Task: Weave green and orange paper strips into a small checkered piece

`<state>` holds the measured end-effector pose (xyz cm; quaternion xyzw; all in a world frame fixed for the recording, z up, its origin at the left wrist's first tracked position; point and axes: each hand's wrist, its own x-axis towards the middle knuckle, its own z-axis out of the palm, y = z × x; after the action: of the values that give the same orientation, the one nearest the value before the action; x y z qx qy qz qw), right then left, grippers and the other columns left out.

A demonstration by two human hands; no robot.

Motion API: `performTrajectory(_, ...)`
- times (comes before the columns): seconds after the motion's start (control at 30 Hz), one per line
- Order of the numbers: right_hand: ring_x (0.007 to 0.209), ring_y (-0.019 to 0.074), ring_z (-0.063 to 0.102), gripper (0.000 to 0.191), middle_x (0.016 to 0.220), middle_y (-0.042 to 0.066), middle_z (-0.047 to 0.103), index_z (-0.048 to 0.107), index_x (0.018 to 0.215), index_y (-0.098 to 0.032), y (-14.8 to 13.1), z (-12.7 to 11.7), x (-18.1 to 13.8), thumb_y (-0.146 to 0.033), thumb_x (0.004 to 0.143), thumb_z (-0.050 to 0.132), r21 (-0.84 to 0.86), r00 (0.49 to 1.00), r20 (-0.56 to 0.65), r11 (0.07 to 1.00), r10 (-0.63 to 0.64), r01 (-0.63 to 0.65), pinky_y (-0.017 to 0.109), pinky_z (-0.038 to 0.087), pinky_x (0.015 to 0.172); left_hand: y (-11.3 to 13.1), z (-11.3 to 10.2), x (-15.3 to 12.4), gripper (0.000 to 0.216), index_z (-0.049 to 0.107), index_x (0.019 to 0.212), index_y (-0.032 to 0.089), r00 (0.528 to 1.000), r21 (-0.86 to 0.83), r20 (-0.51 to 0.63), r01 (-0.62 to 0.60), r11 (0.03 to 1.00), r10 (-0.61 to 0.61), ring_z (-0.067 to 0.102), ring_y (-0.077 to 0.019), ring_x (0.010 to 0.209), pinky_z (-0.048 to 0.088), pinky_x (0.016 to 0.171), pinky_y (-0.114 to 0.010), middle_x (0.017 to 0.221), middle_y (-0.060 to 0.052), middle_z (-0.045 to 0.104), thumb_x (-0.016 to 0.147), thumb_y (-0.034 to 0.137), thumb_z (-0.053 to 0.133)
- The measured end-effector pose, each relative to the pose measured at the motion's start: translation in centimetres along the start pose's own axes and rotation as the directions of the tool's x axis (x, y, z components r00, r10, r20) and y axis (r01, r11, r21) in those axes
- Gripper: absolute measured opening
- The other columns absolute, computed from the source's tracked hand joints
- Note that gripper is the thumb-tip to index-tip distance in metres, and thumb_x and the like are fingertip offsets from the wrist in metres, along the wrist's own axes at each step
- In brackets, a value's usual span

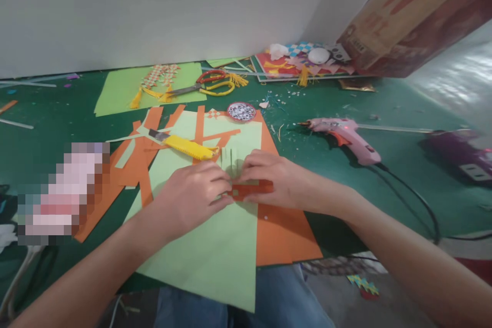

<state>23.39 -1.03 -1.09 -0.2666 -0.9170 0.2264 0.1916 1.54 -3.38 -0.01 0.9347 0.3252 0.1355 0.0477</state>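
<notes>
Red-rimmed, the dish (241,111) sits just beyond the far edge of the green sheet (215,256) and holds a heap of small black-and-white beads. A cardboard box (418,15) leans far to the right of the sheet, against the wall; its inside is not visible.

The sheet hangs over the near edge of the bench (57,123), above the person's jeans, and lies on top of an orange sheet (286,238) that shows along its right side. Cut orange strips (142,164) and a yellow knife (186,147) crowd the sheet's far-left corner. Right of the sheet a pink glue gun (346,136) lies on its side, with its cord looping towards the near edge. Bare green bench lies between the sheet and the gun, and more to the sheet's far left. Scissors (207,82) rest well beyond the sheet, near the wall.

Over the middle of the sheet, both hands meet on a small orange-and-green weave (251,188). The left hand (190,197) pinches its left end, fingers (219,187) pressed together on top. The right hand (269,177) covers its right end, fingers curled down and pinching it. Only the middle of the weave shows between the two hands.
</notes>
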Motion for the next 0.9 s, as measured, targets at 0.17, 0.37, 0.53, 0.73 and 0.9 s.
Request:
performTrajectory(0.17, 0.087, 0.0177, 0.059, 0.010, 0.090, 0.008, 0.064, 0.067, 0.089, -0.016, 0.2, -0.3, -0.1, -0.024, 0.083, 0.064, -0.027, 0.999, -0.030, 1.000, 0.015, -0.016, 0.032, 0.051, 0.077, -0.1, 0.1, 0.1, 0.024, 0.071, 0.081, 0.018, 1.000, 0.012, 0.001, -0.020, 1.000, 0.020, 0.065, -0.0185, 0.085, 0.049, 0.073, -0.030, 0.091, -0.003, 0.072, 0.092, 0.030, 0.053)
performTrajectory(0.37, 0.103, 0.0228, 0.058, 0.016, 0.111, 0.010, 0.066, 0.070, 0.095, -0.018, 1.2, -0.1, -0.3, -0.028, 0.086, 0.062, -0.150, 0.997, -0.044, 0.987, -0.058, 0.051, 0.040, 0.051, 0.087, -0.2, 0.2, 0.1, 0.027, 0.071, 0.082, 0.017, 0.999, 0.020, -0.009, -0.043, 0.999, 0.043, 0.065, -0.0181, 0.082, 0.049, 0.072, -0.030, 0.090, -0.005, 0.072, 0.093, 0.029, 0.051)
performTrajectory(0.53, 0.100, 0.0224, 0.058, 0.016, 0.109, 0.009, 0.068, 0.071, 0.094, -0.018, 0.9, -0.1, -0.2, -0.027, 0.087, 0.060, -0.203, 0.996, -0.032, 0.977, -0.077, 0.069, 0.039, 0.053, 0.084, -0.2, 0.2, 0.0, 0.026, 0.071, 0.081, 0.018, 0.999, 0.040, -0.013, -0.043, 0.998, 0.044, 0.065, -0.0175, 0.082, 0.049, 0.074, -0.030, 0.090, -0.004, 0.072, 0.093, 0.029, 0.052)
performTrajectory(0.73, 0.100, 0.0233, 0.058, 0.017, 0.108, 0.011, 0.068, 0.070, 0.093, -0.016, 0.4, -0.3, -0.2, -0.025, 0.089, 0.056, -0.234, 0.995, -0.029, 0.968, -0.098, 0.089, 0.038, 0.054, 0.084, -0.1, 0.2, 0.1, 0.025, 0.071, 0.079, 0.017, 0.996, 0.057, -0.035, -0.079, 0.995, 0.081, 0.065, -0.0193, 0.081, 0.049, 0.072, -0.031, 0.089, -0.005, 0.072, 0.092, 0.025, 0.052)
performTrajectory(0.9, 0.099, 0.0235, 0.058, 0.016, 0.108, 0.012, 0.067, 0.070, 0.093, -0.015, 0.4, -0.3, -0.2, -0.024, 0.088, 0.058, -0.232, 0.995, -0.037, 0.969, -0.098, 0.087, 0.039, 0.053, 0.085, -0.1, 0.1, 0.2, 0.030, 0.071, 0.077, 0.017, 0.994, 0.070, -0.038, -0.099, 0.993, 0.102, 0.065, -0.0183, 0.081, 0.048, 0.072, -0.031, 0.088, -0.004, 0.072, 0.094, 0.024, 0.048)
